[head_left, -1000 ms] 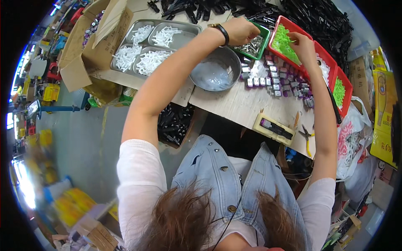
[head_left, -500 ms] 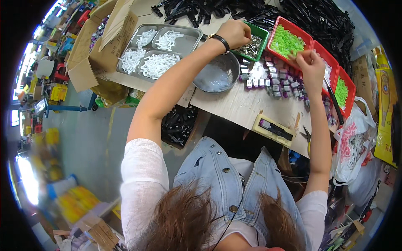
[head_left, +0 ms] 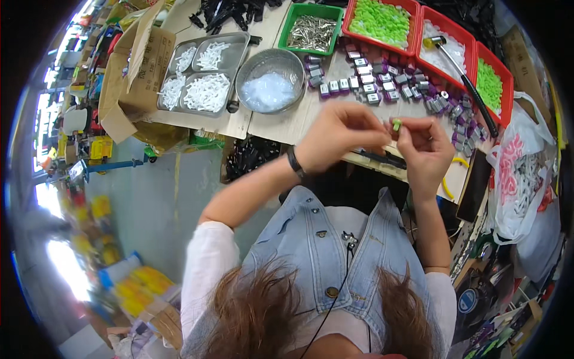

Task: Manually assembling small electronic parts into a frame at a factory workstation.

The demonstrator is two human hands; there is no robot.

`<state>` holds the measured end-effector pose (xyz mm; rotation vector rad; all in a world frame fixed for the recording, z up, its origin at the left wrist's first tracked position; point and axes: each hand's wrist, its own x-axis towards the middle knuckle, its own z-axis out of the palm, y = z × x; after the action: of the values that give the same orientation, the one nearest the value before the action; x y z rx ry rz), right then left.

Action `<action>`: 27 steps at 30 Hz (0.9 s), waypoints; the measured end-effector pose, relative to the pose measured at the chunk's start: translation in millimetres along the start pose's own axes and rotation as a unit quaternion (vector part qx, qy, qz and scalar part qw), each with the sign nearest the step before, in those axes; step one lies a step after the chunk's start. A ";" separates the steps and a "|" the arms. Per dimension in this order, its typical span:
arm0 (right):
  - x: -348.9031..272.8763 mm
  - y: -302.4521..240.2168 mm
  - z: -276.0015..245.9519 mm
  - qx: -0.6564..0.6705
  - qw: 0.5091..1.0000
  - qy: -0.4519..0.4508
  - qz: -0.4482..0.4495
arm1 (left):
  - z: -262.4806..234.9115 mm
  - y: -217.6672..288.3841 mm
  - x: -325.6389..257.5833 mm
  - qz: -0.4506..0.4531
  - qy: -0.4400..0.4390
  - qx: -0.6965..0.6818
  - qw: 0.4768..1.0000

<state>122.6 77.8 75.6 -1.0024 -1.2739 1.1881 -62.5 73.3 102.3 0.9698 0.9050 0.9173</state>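
1. The tabletop (head_left: 287,122) is a pale wooden surface across the upper part of the view, crowded with trays and loose parts.
2. A cardboard box (head_left: 128,75) stands open at its left end, flaps spread.
3. A white plastic bag (head_left: 517,173) with red print hangs off the right edge.
4. Beside the box lies a compartmented metal tray (head_left: 203,75) holding white plastic pieces.
5. Three red trays (head_left: 454,48) sit along the far right; the outer two hold bright green pieces, the middle one white pieces with a hammer (head_left: 463,81) lying across it.
6. A round metal bowl (head_left: 270,72) of clear bits sits just right of the metal tray.
7. A green tray (head_left: 312,27) of small metal parts stands behind the bowl.
8. Rows of small purple-and-silver blocks (head_left: 382,87) are spread between the green tray and the hammer.
9. The left hand (head_left: 338,140), a dark band at its wrist, is raised in front of the tabletop's near edge; its fingers are pinched together toward the right hand.
10. The right hand (head_left: 426,149) meets it, fingers curled close.
11. The small green piece (head_left: 396,124) is held between the fingertips of both hands, above the near edge of the tabletop; which hand bears most of the grip I cannot tell.
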 end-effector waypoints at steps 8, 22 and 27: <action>-26.9 6.4 -8.2 0.052 0.998 0.014 0.030 | 30.8 -38.5 -17.1 -0.007 0.067 -0.148 0.987; -57.4 18.6 -2.7 -0.179 0.981 -0.066 -0.020 | 40.8 -96.1 -54.8 0.227 0.262 0.109 0.932; -35.3 26.4 -4.7 -0.327 0.932 -0.096 -0.120 | -0.4 -98.7 -35.2 0.394 0.195 0.419 0.795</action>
<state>127.5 47.3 43.8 -1.1703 -1.9602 0.6835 -53.2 12.7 17.3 2.0783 1.3330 1.4946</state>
